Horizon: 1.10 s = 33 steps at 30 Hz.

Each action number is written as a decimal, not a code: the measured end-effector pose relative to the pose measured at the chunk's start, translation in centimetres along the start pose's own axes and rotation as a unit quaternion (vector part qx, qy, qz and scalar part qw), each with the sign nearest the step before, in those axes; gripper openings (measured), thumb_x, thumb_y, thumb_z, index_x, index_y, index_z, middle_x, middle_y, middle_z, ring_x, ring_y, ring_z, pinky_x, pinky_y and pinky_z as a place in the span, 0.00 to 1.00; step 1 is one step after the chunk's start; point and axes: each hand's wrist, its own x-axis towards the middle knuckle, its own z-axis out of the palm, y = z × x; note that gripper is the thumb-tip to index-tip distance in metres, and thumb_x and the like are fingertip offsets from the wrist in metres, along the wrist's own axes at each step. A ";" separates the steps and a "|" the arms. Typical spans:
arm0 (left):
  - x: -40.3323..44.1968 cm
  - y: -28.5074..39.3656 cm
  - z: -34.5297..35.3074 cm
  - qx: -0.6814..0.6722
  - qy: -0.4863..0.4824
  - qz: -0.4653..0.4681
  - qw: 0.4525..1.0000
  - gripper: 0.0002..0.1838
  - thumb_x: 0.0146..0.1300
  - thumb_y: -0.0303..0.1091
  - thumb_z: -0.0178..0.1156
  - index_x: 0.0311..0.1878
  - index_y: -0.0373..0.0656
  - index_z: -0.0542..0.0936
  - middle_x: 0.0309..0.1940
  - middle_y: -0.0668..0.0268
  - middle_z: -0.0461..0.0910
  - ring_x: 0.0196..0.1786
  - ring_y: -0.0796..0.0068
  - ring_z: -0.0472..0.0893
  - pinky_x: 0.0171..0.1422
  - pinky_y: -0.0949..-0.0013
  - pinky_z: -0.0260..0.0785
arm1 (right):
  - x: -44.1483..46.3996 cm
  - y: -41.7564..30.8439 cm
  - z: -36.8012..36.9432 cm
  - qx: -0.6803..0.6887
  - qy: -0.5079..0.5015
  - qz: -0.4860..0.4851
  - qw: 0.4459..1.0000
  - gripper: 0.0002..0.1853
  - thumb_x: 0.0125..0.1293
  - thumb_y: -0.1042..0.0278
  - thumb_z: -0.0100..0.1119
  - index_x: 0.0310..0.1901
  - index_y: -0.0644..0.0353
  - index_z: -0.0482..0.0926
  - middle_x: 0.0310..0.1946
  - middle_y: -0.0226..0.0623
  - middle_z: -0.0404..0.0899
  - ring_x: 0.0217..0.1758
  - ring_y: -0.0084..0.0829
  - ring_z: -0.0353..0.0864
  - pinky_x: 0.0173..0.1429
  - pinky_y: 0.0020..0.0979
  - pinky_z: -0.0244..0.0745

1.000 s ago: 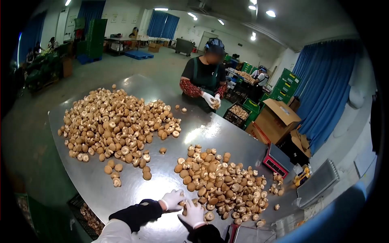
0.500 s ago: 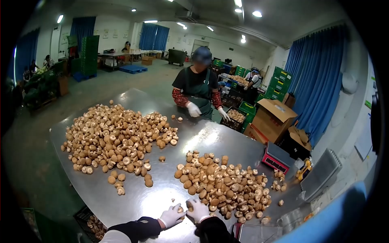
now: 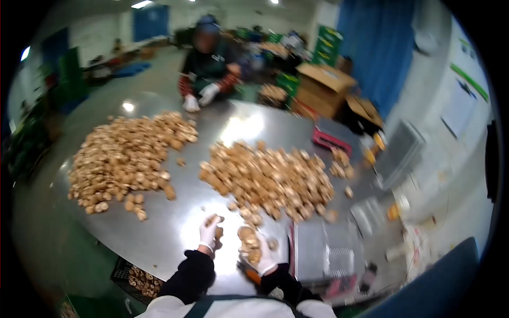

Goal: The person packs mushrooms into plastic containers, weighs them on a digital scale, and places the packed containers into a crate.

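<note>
White gloves cover both of my hands. My left hand (image 3: 208,232) is closed around mushrooms (image 3: 214,218) just above the metal table (image 3: 183,199), left of my other hand. Several mushrooms (image 3: 249,245) rest in my right hand (image 3: 266,256), which is partly curled around them near the table's front edge. Beyond my hands lies a mushroom pile (image 3: 265,177), and a larger pile (image 3: 122,159) spreads over the left part of the table. An orange and dark object (image 3: 250,273) shows under my right hand; its shape is blurred.
Across the table stands a co-worker (image 3: 208,58) with both gloved hands near its far edge. A red scale (image 3: 331,139) sits at the right, and another scale (image 3: 323,249) at the near right. A black crate (image 3: 124,275) of mushrooms stands below the left edge.
The view has tilted down and shifted right. My hands have moved apart, and my right hand now holds several mushrooms. The co-worker's hands have come closer together.
</note>
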 end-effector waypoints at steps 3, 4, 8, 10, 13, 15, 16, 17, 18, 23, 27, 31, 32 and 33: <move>-2.1 -2.4 3.9 -0.017 -0.098 0.021 0.995 0.15 0.59 0.35 0.61 0.48 0.41 0.74 0.40 0.66 0.77 0.38 0.77 0.76 0.38 0.74 0.72 | -8.0 -1.3 0.9 -0.039 -0.149 -0.117 0.981 0.21 0.61 0.56 0.56 0.53 0.54 0.67 0.29 0.30 0.70 0.28 0.24 0.70 0.31 0.19 0.68; -3.1 -3.1 5.7 -0.030 -0.135 0.053 0.989 0.15 0.59 0.33 0.61 0.48 0.40 0.74 0.41 0.67 0.77 0.41 0.77 0.76 0.43 0.74 0.72 | -9.9 -3.6 -0.2 -0.132 -0.047 -0.137 0.981 0.26 0.58 0.59 0.58 0.57 0.55 0.64 0.30 0.30 0.68 0.29 0.21 0.66 0.34 0.18 0.67; -9.1 -3.7 14.9 0.006 -0.258 0.069 0.964 0.16 0.55 0.31 0.65 0.47 0.40 0.76 0.41 0.68 0.76 0.44 0.78 0.75 0.48 0.76 0.69 | -16.2 -12.1 -4.2 -0.251 0.052 -0.437 0.862 0.35 0.56 0.56 0.59 0.64 0.51 0.57 0.23 0.35 0.69 0.21 0.26 0.72 0.20 0.24 0.71; -12.2 -4.5 19.5 0.055 -0.298 0.080 0.950 0.19 0.53 0.32 0.67 0.48 0.40 0.75 0.45 0.64 0.73 0.50 0.72 0.73 0.56 0.71 0.65 | -18.6 -15.9 -7.0 -0.268 0.087 -0.509 0.813 0.34 0.58 0.57 0.58 0.64 0.54 0.56 0.24 0.31 0.67 0.23 0.24 0.72 0.23 0.24 0.71; -16.0 -7.3 25.2 0.098 -0.368 0.211 0.900 0.21 0.52 0.32 0.68 0.49 0.46 0.75 0.54 0.59 0.64 0.57 0.67 0.69 0.57 0.67 0.65 | -20.7 -19.1 -11.5 -0.280 0.156 -0.497 0.807 0.31 0.56 0.71 0.56 0.62 0.57 0.60 0.41 0.36 0.69 0.39 0.23 0.74 0.40 0.22 0.73; -18.0 -8.5 27.6 0.150 -0.386 0.263 0.871 0.23 0.48 0.36 0.70 0.49 0.48 0.77 0.55 0.54 0.62 0.58 0.60 0.66 0.61 0.63 0.62 | -20.3 -20.3 -14.3 -0.430 0.239 -0.563 0.664 0.31 0.55 0.73 0.57 0.62 0.61 0.61 0.48 0.40 0.69 0.52 0.28 0.70 0.55 0.26 0.68; -18.3 -9.5 28.1 0.184 -0.394 0.290 0.853 0.23 0.46 0.38 0.71 0.48 0.49 0.78 0.55 0.52 0.62 0.57 0.56 0.66 0.62 0.61 0.60 | -20.4 -20.1 -14.9 -0.446 0.227 -0.574 0.648 0.28 0.54 0.76 0.57 0.59 0.63 0.64 0.51 0.41 0.69 0.56 0.30 0.68 0.62 0.28 0.61; -18.4 -10.4 28.1 0.248 -0.402 0.333 0.816 0.23 0.46 0.40 0.70 0.47 0.49 0.78 0.56 0.51 0.62 0.56 0.52 0.67 0.62 0.59 0.60 | -21.0 -20.1 -15.5 -0.514 0.230 -0.540 0.625 0.26 0.54 0.77 0.57 0.57 0.63 0.66 0.52 0.40 0.70 0.55 0.30 0.69 0.61 0.28 0.62; -18.6 -10.3 27.9 0.320 -0.416 0.374 0.764 0.23 0.45 0.45 0.68 0.46 0.51 0.79 0.57 0.51 0.62 0.58 0.47 0.64 0.62 0.56 0.60 | -21.4 -19.9 -16.2 -0.579 0.230 -0.505 0.598 0.25 0.54 0.78 0.56 0.56 0.64 0.68 0.52 0.39 0.70 0.55 0.29 0.69 0.61 0.28 0.63; -18.9 -9.4 27.1 0.443 -0.427 0.427 0.663 0.39 0.42 0.50 0.66 0.62 0.55 0.67 0.56 0.49 0.63 0.61 0.40 0.60 0.63 0.50 0.59 | -22.5 -19.6 -16.4 -0.603 0.233 -0.489 0.586 0.14 0.52 0.83 0.49 0.42 0.67 0.75 0.47 0.45 0.76 0.52 0.38 0.75 0.59 0.32 0.67; -18.2 -8.1 25.5 0.403 -0.465 0.417 0.669 0.51 0.42 0.51 0.68 0.70 0.52 0.54 0.64 0.43 0.53 0.66 0.39 0.53 0.68 0.49 0.52 | -23.2 -19.7 -14.0 -0.620 0.289 -0.533 0.498 0.15 0.53 0.84 0.48 0.43 0.68 0.76 0.43 0.44 0.77 0.49 0.37 0.76 0.57 0.33 0.68; -15.8 -5.6 20.4 0.356 -0.426 0.430 0.712 0.50 0.45 0.53 0.66 0.70 0.48 0.54 0.64 0.44 0.52 0.66 0.42 0.54 0.68 0.50 0.51 | -22.2 -17.7 -9.8 -0.602 0.273 -0.547 0.514 0.14 0.56 0.84 0.47 0.45 0.69 0.75 0.41 0.42 0.77 0.46 0.33 0.76 0.54 0.30 0.70; -14.7 -4.9 18.6 0.367 -0.401 0.424 0.724 0.49 0.46 0.53 0.66 0.69 0.47 0.55 0.63 0.44 0.53 0.66 0.42 0.55 0.67 0.50 0.51 | -21.3 -16.4 -8.5 -0.575 0.248 -0.559 0.543 0.14 0.57 0.84 0.47 0.45 0.70 0.74 0.41 0.41 0.77 0.46 0.32 0.76 0.53 0.29 0.70; -13.4 -4.5 16.4 0.400 -0.344 0.424 0.736 0.47 0.47 0.53 0.65 0.68 0.45 0.57 0.62 0.45 0.55 0.64 0.43 0.57 0.67 0.51 0.51 | -20.4 -14.6 -6.5 -0.579 0.248 -0.551 0.547 0.13 0.57 0.84 0.46 0.44 0.69 0.74 0.40 0.40 0.76 0.45 0.30 0.76 0.51 0.28 0.71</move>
